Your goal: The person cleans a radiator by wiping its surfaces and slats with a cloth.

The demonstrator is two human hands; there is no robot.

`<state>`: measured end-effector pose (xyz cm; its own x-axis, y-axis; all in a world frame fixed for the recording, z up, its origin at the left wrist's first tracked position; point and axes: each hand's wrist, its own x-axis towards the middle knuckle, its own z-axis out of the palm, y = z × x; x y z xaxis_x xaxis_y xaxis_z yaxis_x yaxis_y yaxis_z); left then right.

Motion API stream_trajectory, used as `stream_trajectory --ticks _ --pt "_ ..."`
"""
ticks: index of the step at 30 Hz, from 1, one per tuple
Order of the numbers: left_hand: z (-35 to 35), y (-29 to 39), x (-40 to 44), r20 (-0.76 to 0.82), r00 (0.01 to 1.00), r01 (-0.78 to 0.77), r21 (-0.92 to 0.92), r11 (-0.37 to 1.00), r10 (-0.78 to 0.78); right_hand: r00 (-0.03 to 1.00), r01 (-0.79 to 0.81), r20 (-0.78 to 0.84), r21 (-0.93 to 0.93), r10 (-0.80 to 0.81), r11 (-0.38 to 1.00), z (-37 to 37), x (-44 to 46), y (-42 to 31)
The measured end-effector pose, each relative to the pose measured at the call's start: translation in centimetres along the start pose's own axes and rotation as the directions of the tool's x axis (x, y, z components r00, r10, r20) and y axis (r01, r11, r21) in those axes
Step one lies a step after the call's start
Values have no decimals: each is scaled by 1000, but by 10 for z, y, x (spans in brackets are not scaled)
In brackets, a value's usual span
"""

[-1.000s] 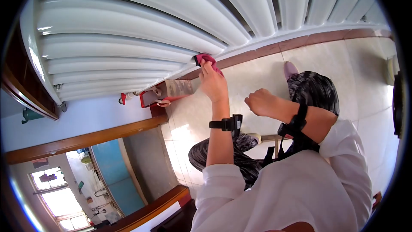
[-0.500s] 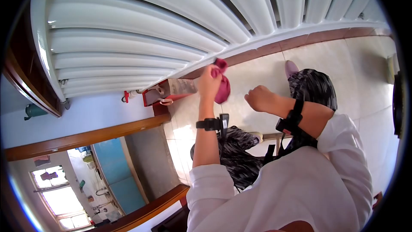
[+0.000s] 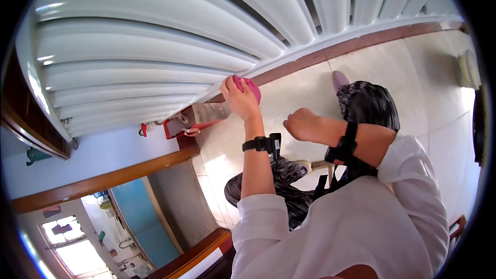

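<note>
My left hand (image 3: pixel 241 99) is closed on a dark pink cloth (image 3: pixel 251 88), bunched up beneath the fingers. Cloth and hand are at the lower edge of the white radiator (image 3: pixel 155 46); whether they touch it I cannot tell. To the right, my right hand (image 3: pixel 301 124) is curled into a fist above the floor, with nothing showing in it. A black strap with a small device (image 3: pixel 262 144) circles my left wrist, and a similar one sits on my right forearm.
A red bag (image 3: pixel 194 120) stands on the tiled floor (image 3: pixel 299 88) by the wall, left of my left hand. My knees, in black patterned trousers (image 3: pixel 368 106), are below. A doorway with a wooden frame (image 3: pixel 113 181) opens at lower left. A pale bin-like container (image 3: pixel 469 70) stands far right.
My left hand has moved left and turned over, back of the hand now up, with the hanging cloth gathered under it. My right fist has shifted slightly left. The view has moved closer to the radiator.
</note>
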<state>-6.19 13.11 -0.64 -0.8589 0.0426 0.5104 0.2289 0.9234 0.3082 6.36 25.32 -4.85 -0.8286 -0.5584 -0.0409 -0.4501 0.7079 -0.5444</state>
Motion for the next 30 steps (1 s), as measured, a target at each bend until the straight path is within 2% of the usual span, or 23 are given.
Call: stream_trajectory --ticks 2,4,6,8,11,16,18,20,22,24,26,27,29,30 --pt "-3 4 -1 17 999 -35 39 999 35 1000 -2 -6 -8 2 1000 5 -1 2" --pt "-17 17 -1 179 957 -225 -43 973 229 1000 8 -14 -17 -9 1000 4 -1 -1" --pt "-22 31 7 132 959 -242 -68 968 249 994 -68 90 -8 68 998 -3 -1 -5" --pt "-17 36 8 85 962 -252 -91 963 260 995 -74 68 -6 75 997 -1 -3 -5" --pt "0 39 2 174 919 -373 90 924 354 997 -73 36 -27 74 997 -6 -7 -5" --pt "-7 44 -2 177 941 -312 120 942 289 996 -76 43 -59 79 995 -10 -5 -10" --pt "-8 41 0 134 943 -312 42 949 304 998 -19 58 -51 22 998 -9 -3 -7" --pt "-9 34 -1 124 949 -296 44 954 289 999 -13 44 -46 15 999 -10 -4 -6" --pt "-9 31 -1 31 946 -324 35 945 323 999 -12 40 -39 13 999 -11 -5 -6" --pt "-12 42 4 49 935 -353 29 935 352 999 -27 44 -50 29 998 -9 -3 -6" --pt "-9 49 12 159 889 -450 136 882 429 998 -35 55 -50 38 998 -8 -2 -6" --pt "-9 48 13 163 887 -453 130 882 431 997 -45 66 -53 49 998 -8 -3 -6" --pt "-5 44 18 217 806 -592 264 762 551 996 -61 68 -42 64 997 -10 -4 -5" --pt "-4 40 19 225 800 -599 256 758 556 995 -67 75 -31 69 997 -10 -5 -6"
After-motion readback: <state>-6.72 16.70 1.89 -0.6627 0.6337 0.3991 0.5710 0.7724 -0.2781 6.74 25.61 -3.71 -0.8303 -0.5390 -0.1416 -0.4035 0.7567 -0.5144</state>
